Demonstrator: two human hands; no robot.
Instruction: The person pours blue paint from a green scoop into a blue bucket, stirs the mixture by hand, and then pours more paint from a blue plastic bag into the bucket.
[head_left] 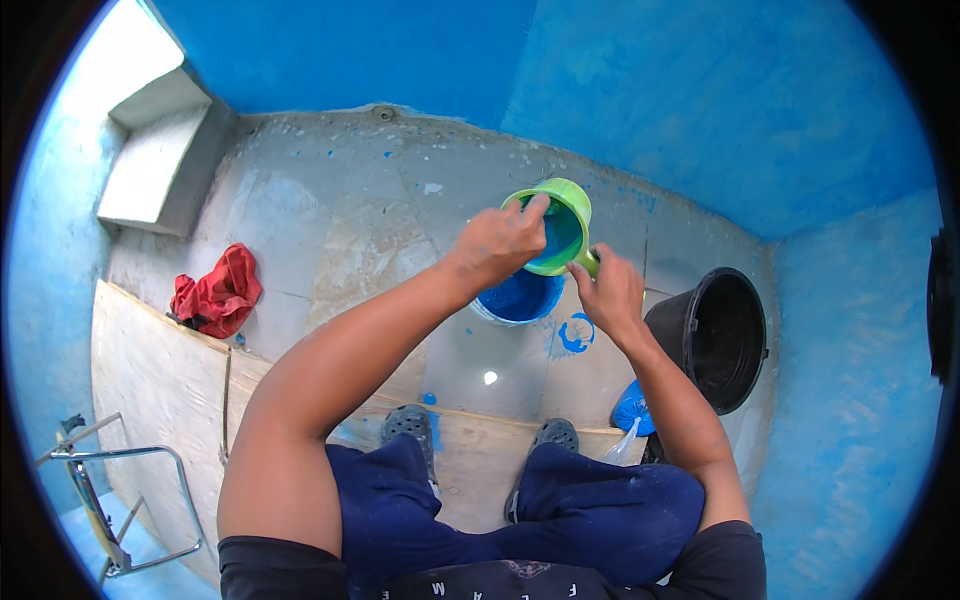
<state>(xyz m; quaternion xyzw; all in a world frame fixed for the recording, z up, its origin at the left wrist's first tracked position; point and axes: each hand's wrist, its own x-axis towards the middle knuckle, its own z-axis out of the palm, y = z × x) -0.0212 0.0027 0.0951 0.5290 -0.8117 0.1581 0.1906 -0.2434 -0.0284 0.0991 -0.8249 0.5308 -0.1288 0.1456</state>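
Note:
A green plastic dipper (566, 224) with teal-blue liquid inside is held tilted over a small white bucket (518, 300) of blue paint, which it partly hides. My left hand (505, 238) is closed on the dipper's rim, with a finger at or inside the opening. My right hand (610, 288) is closed round the dipper's handle.
A black bucket (721, 339) stands right, beside a bag of blue material (631, 405). Red cloth (226, 289), a plywood sheet (155, 390), a metal chair frame (165, 460) and a pale block step (150, 170) lie left. Blue walls (700, 110) enclose the paint-spotted floor.

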